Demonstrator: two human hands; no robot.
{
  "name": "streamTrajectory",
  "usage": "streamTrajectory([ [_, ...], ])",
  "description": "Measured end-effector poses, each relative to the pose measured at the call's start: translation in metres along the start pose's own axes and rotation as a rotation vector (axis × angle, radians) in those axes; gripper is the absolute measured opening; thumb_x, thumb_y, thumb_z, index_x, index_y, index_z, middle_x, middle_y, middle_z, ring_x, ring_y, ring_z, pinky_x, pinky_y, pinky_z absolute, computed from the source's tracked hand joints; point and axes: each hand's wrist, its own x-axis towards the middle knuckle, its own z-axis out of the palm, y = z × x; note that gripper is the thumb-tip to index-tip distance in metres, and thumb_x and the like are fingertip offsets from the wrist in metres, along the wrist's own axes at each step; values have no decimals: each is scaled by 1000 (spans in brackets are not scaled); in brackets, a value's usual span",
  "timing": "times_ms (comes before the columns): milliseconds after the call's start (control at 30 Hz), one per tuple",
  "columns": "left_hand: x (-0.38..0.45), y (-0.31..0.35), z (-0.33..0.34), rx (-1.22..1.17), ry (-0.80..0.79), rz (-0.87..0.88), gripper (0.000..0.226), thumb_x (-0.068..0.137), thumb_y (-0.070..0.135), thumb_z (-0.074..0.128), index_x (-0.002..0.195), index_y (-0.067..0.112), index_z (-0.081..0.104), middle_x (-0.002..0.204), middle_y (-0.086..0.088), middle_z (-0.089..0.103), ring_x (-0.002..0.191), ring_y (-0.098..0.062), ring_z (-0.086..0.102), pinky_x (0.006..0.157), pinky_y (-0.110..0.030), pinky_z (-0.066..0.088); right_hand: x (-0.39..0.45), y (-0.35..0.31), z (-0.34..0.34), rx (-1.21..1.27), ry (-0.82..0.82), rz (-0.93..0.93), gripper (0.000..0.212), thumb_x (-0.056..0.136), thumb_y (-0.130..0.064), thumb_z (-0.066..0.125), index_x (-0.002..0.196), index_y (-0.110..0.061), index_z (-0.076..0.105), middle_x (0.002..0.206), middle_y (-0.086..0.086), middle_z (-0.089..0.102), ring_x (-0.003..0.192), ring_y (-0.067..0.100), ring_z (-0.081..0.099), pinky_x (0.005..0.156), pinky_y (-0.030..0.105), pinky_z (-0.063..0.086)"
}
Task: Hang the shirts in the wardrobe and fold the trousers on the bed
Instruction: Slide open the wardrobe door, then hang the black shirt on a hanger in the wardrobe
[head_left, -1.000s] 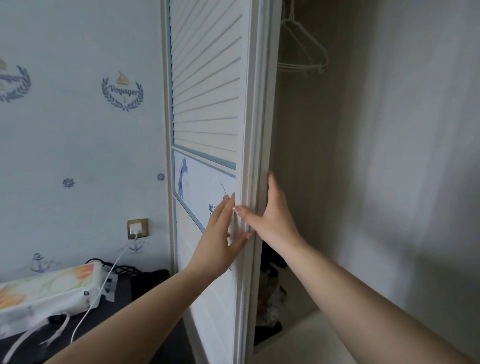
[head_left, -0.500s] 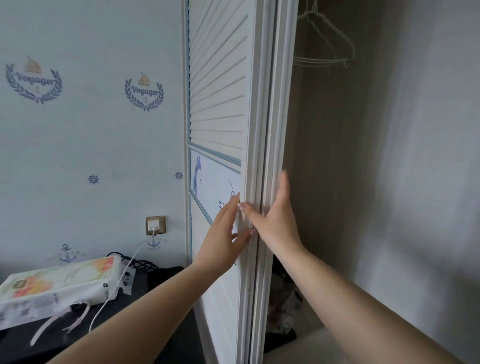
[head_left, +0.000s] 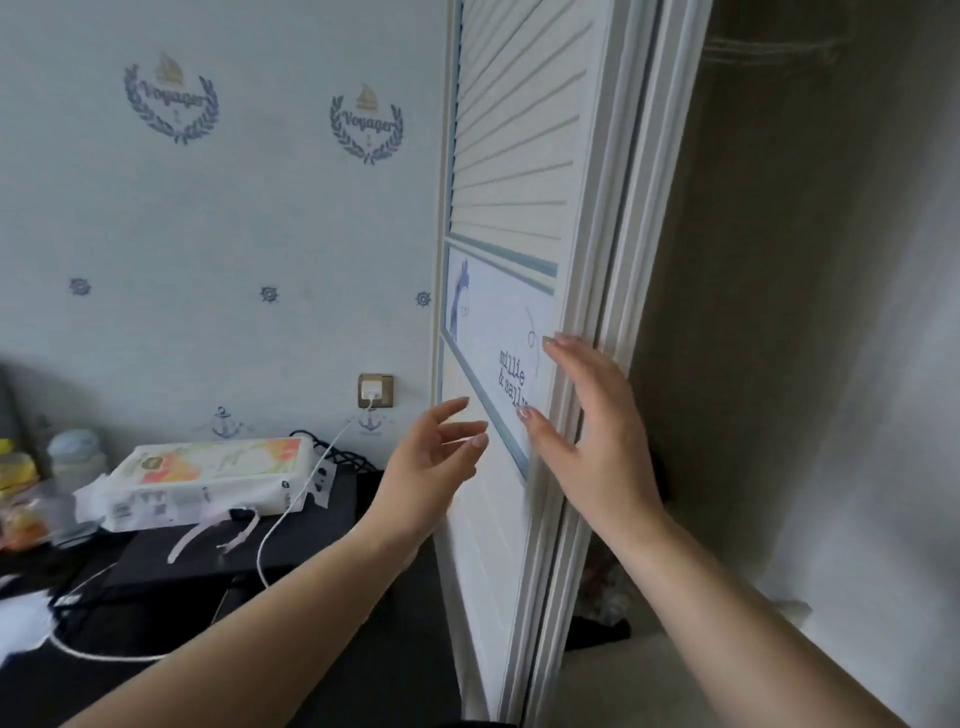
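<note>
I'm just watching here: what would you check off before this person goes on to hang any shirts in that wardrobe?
1. Wardrobe open: ok. The sliding door is pushed aside and the dark interior shows.
2. Left hand free: ok, fingers spread, off the door, holding nothing.
3. Right hand free: ok, fingers straight by the door's edge, holding nothing; contact with the door cannot be told.
4. Hanger ready: cannot tell. Only a blurred shape shows at the top of the wardrobe.
5. Shirt within reach: not ok. No shirt is in view.
6. Wardrobe floor clear: not ok. Dark items lie at the bottom.
</note>
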Motion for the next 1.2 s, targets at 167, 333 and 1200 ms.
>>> streamTrajectory([
  [167, -55, -6, -57, 16, 149, -88, 25, 89, 15, 64, 109, 30, 61, 100, 8, 72, 99, -11, 67, 86, -30, 55, -34, -41, 36, 156, -235, 12, 46, 84, -18, 69, 128, -15, 55, 128, -10, 52, 125, 4, 45, 108, 21, 34],
  [333, -119, 6, -123, 83, 242, -111, 24, 89, 16, 66, 109, 28, 63, 105, 8, 71, 101, -9, 66, 84, -27, 53, -57, -99, 76, 304, -437, 64, 47, 84, -23, 70, 128, -24, 54, 126, -17, 51, 121, -6, 43, 102, 6, 29],
  [1200, -639, 188, -420, 391, 1230, -290, 19, 84, 9, 70, 100, 18, 67, 96, 2, 73, 87, -9, 68, 74, -19, 51, -249, -623, 239, 1061, -1131, -337, 47, 84, -45, 62, 126, -25, 54, 123, -9, 52, 115, 0, 49, 96, 18, 41],
])
